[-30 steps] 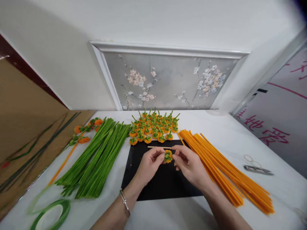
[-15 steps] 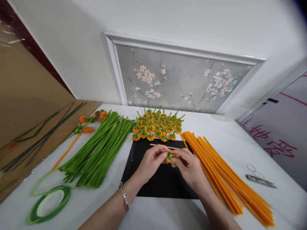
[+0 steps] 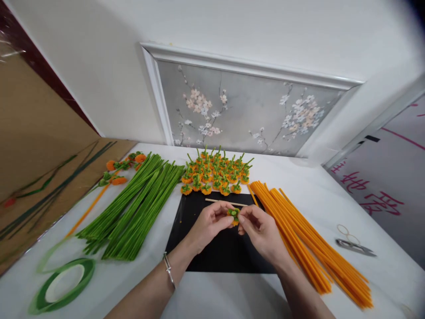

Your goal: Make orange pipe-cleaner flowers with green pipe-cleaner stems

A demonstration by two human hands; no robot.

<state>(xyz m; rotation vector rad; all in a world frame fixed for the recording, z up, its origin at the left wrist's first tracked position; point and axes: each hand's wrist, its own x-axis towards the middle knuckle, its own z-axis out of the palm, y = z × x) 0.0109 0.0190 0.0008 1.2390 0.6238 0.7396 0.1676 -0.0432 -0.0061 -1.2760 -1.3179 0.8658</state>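
Observation:
Between my two hands is a small orange pipe-cleaner flower (image 3: 234,215) with a green base facing up. My left hand (image 3: 214,220) pinches it from the left, thumb and fingers closed on its edge. From the other side my right hand (image 3: 258,225) has its fingertips closed at the flower's right edge. Both hands are above a black mat (image 3: 219,257). Just beyond them a thin wooden stick (image 3: 215,201) lies across the mat, partly hidden by the fingers.
Rows of similar flowers (image 3: 215,173) with green stems stand behind the mat. Green pipe cleaners (image 3: 133,212) lie left, orange ones (image 3: 295,230) right. Green tape (image 3: 63,283) sits at front left, small snips (image 3: 355,247) at far right. A white wall (image 3: 265,35) rises behind.
My fingers have shifted around the flower, and more of its green base now shows. The whole view has moved slightly; the other things lie as before.

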